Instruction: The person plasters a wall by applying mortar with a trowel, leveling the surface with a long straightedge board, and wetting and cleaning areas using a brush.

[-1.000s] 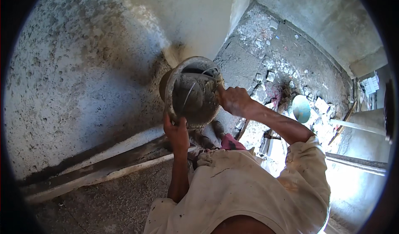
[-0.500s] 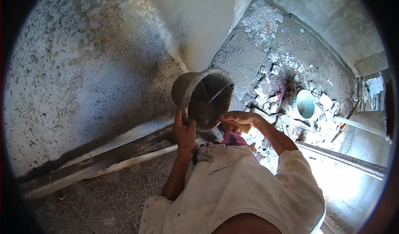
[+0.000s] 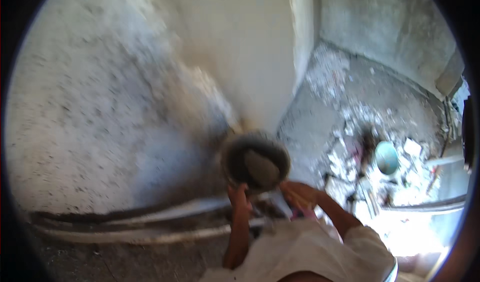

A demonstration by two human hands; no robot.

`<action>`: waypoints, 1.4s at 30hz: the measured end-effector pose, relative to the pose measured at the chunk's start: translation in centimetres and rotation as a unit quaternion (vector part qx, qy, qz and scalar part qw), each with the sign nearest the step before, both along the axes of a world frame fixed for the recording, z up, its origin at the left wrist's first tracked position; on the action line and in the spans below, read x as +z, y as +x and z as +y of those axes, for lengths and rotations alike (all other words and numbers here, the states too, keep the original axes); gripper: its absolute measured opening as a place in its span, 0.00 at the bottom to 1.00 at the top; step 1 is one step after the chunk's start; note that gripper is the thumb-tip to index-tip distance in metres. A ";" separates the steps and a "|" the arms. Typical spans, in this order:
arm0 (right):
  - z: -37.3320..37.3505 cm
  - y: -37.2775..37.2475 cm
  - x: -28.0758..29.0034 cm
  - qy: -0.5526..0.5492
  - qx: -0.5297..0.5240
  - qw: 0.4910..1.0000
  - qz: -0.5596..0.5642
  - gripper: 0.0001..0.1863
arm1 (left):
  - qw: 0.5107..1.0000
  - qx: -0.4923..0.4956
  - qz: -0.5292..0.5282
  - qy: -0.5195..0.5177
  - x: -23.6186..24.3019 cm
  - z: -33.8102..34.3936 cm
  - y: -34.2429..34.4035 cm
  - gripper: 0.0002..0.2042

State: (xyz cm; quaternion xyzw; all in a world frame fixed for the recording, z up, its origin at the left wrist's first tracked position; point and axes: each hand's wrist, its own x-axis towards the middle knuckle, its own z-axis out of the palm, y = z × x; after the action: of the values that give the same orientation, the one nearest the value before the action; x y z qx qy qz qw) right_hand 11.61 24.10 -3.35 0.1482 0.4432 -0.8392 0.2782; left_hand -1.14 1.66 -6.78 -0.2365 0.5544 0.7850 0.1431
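Note:
A grey, mortar-crusted bucket (image 3: pixel 260 167) is held in front of my body, its opening tilted up toward me with a dark inside and a grey mass in it. The fingers of my left hand (image 3: pixel 240 202) are closed on its lower left rim. My right hand (image 3: pixel 300 194) is at the lower right rim, closed on a narrow tan object (image 3: pixel 299 201) whose kind I cannot make out. Motion blur hides the fine detail of both hands.
A rough, speckled wall (image 3: pixel 85 112) fills the left, joined to a smoother plastered face (image 3: pixel 235 47). A ledge (image 3: pixel 140 229) runs below. At right, a lower floor (image 3: pixel 370 92) holds rubble and a pale blue-green bucket (image 3: pixel 386 158); a plank (image 3: pixel 442 161) lies beyond it.
The head view has shifted and blurred, so bucket and hands sit lower in the picture. The bucket's opening faces more upward. My right hand has slid down the rim since the first frame.

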 end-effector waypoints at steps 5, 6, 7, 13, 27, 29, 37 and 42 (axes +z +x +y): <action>0.3 -1.5 5.2 -0.273 -0.079 0.959 0.005 0.19 | 0.996 -0.017 -0.077 0.032 -4.3 -2.1 -0.2 0.32; 0.6 -1.2 6.6 -0.293 -0.123 0.947 0.045 0.18 | 0.994 -0.014 -0.100 0.028 -3.5 -2.2 -0.4 0.31; 1.5 -1.3 8.9 -0.293 -0.125 0.946 0.061 0.18 | 0.992 -0.013 -0.127 0.023 -2.6 -2.2 -0.5 0.30; 6.6 -5.9 29.3 -0.031 -0.475 0.748 0.462 0.18 | 0.993 -0.033 -0.107 0.028 -4.7 -7.0 -0.3 0.30; 13.2 -24.6 59.5 0.387 -0.849 -0.082 0.350 0.18 | 0.995 -0.025 -0.088 0.044 -4.4 -8.3 2.0 0.31; 6.4 -34.4 58.5 0.386 -0.765 0.139 0.496 0.17 | 0.995 -0.030 -0.087 0.039 -4.2 -7.9 2.8 0.31; -29.2 -14.5 38.9 0.193 -0.018 0.604 0.773 0.25 | 0.996 -0.015 -0.082 0.031 -4.3 -7.4 5.0 0.31; -16.6 -12.6 28.3 0.235 0.017 0.705 0.669 0.27 | 0.996 0.013 -0.075 0.034 -4.3 -9.0 7.5 0.32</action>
State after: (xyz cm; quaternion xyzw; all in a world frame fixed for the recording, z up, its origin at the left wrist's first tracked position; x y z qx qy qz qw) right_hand -0.94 7.52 24.91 -0.3989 0.6985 -0.5818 -0.1207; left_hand 6.35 -7.30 -11.10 -0.2969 0.5119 0.7851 0.1826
